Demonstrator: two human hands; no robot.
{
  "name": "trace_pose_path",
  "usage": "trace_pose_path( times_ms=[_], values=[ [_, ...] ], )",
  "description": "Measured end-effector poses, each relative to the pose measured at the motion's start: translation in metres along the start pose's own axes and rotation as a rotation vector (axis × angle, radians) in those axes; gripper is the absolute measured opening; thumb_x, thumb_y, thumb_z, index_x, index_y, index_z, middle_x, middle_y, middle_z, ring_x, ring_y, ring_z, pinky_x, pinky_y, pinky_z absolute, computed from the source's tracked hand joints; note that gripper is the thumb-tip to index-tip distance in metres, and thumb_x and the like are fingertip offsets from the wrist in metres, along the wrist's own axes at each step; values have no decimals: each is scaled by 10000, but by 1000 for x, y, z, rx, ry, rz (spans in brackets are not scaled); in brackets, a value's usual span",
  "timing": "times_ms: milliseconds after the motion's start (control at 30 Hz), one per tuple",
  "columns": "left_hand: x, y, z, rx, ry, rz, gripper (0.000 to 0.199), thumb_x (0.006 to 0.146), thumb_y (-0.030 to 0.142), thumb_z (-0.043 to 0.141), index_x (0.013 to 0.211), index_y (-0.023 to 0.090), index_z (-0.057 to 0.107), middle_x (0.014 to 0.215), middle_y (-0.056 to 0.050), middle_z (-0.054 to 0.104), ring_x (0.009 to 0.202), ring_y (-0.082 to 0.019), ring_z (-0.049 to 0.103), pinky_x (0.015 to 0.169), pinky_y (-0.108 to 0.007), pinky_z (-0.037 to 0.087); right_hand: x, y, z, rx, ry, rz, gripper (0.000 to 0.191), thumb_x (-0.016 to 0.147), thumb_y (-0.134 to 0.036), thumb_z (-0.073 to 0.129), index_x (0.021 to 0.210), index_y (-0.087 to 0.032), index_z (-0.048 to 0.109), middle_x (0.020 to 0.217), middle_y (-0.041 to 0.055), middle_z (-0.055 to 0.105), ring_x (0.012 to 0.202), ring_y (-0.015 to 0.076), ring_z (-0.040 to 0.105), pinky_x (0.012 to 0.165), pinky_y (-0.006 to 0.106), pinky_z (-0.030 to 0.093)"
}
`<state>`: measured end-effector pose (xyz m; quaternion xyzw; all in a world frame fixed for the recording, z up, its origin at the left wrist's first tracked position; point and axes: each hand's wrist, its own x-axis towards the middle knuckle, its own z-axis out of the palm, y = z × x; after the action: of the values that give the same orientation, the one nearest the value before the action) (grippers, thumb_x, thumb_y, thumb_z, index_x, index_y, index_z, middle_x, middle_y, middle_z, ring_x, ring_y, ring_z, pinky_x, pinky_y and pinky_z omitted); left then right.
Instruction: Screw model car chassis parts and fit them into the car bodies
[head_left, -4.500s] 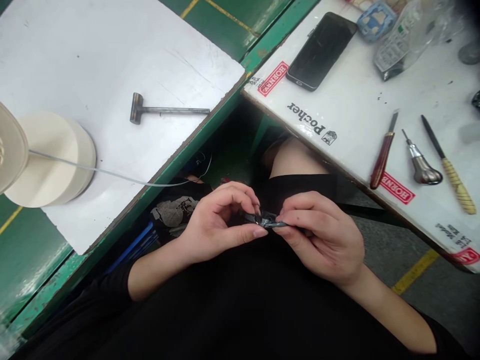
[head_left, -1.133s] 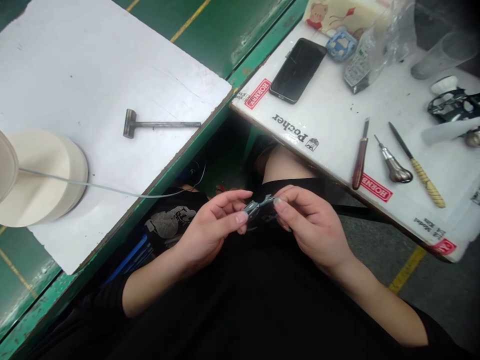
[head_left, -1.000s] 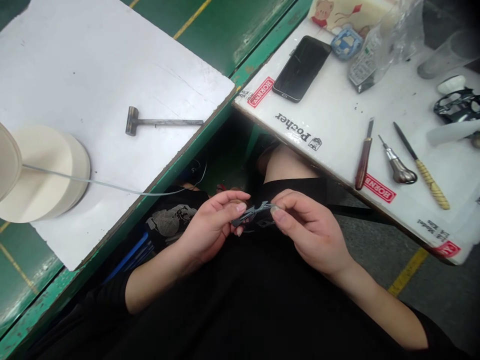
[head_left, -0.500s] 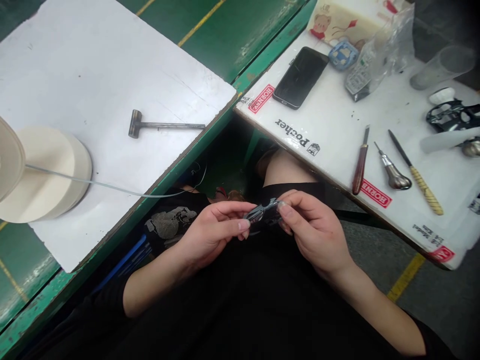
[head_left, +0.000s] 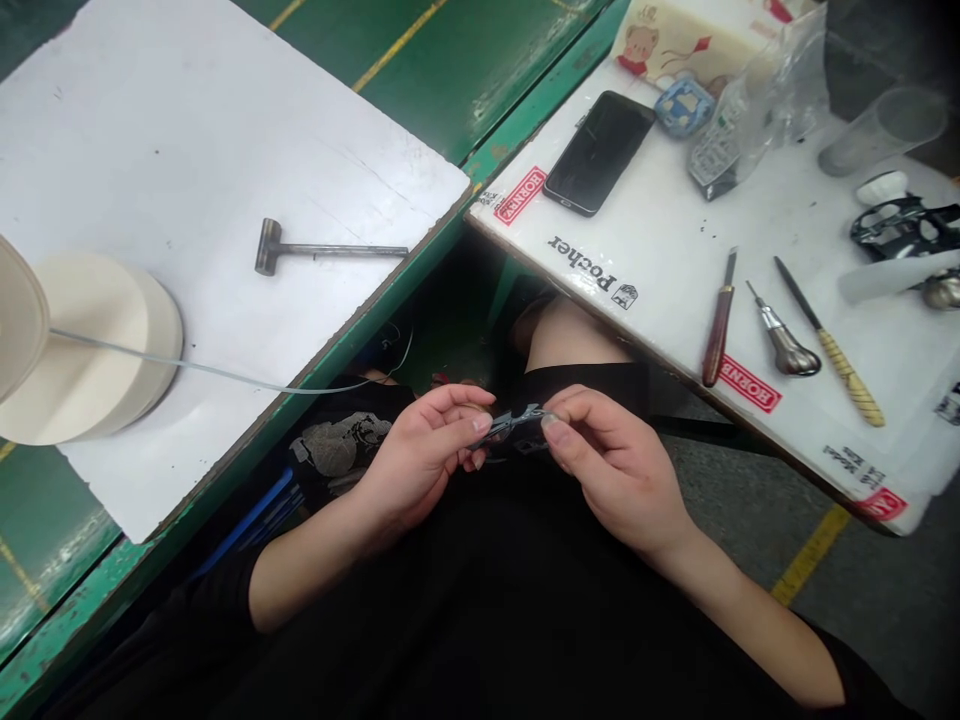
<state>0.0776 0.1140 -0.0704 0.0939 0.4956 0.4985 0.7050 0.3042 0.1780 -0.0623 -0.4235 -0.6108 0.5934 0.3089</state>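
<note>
Above my lap, a small dark grey part with thin openwork arms [head_left: 512,424] spans the gap between my hands; its exact kind I cannot make out. My left hand [head_left: 424,450] pinches its left end between thumb and fingers. At its right end, my right hand [head_left: 619,465] grips it with thumb and forefinger. The fingertips cover both ends of the part. Both hands are closed and held in front of a black shirt, below the gap between the two tables.
On the left white table lie a small hammer [head_left: 330,250] and a cream round spool [head_left: 97,345] with a pale cord. The right table holds a phone [head_left: 600,152], a red-handled blade [head_left: 721,325], an awl [head_left: 784,335], a yellow-handled file [head_left: 832,345] and a plastic bag [head_left: 757,120].
The grey part has turned flatter and looks narrower from above. My right hand has shifted slightly left and down; the left fingers have moved a little left.
</note>
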Motion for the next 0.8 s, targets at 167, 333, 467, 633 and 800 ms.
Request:
trace_pose_path(
  times_ms=[167, 333, 467, 633, 800],
  values=[
    [-1, 3, 0, -11, -28, -13, 347, 909, 339, 1035, 1152, 150, 874, 911, -56, 816, 682, -124, 701, 641, -234, 568, 1, 0, -1, 30, 22, 19, 298, 1163, -413, 772, 913, -251, 756, 952, 37, 742, 786, 187, 635, 720, 364, 508],
    [-2, 3, 0, -9, -41, -8, 404, 847, 291, 1096, 1162, 155, 881, 918, -50, 817, 696, -110, 708, 646, -208, 556, -1, 1, -3, 7, 46, 13, 272, 1155, -425, 787, 943, -255, 778, 962, 39, 752, 808, 196, 653, 749, 368, 532],
    [-1, 2, 0, 5, -33, 4, 405, 832, 256, 1109, 1154, 149, 886, 922, -51, 823, 695, -102, 705, 642, -199, 549, -1, 3, -5, -70, 57, -37, 244, 1147, -424, 795, 967, -259, 793, 974, 46, 764, 839, 213, 680, 769, 376, 559],
    [-1, 2, 0, 18, -40, 27, 384, 828, 234, 1103, 1137, 153, 890, 922, -49, 828, 682, -100, 693, 651, -210, 560, 0, 5, -6, -97, 53, -78, 224, 1144, -406, 796, 971, -262, 796, 1004, 55, 779, 884, 229, 709, 794, 384, 576],
    [-1, -1, -4, 121, -127, 46, 378, 861, 328, 1092, 1172, 173, 942, 901, -49, 814, 675, -109, 678, 656, -237, 570, 1, 3, -7, -25, 26, -20, 205, 1150, -385, 794, 988, -259, 798, 961, 29, 751, 800, 186, 658, 748, 362, 541]
  ],
)
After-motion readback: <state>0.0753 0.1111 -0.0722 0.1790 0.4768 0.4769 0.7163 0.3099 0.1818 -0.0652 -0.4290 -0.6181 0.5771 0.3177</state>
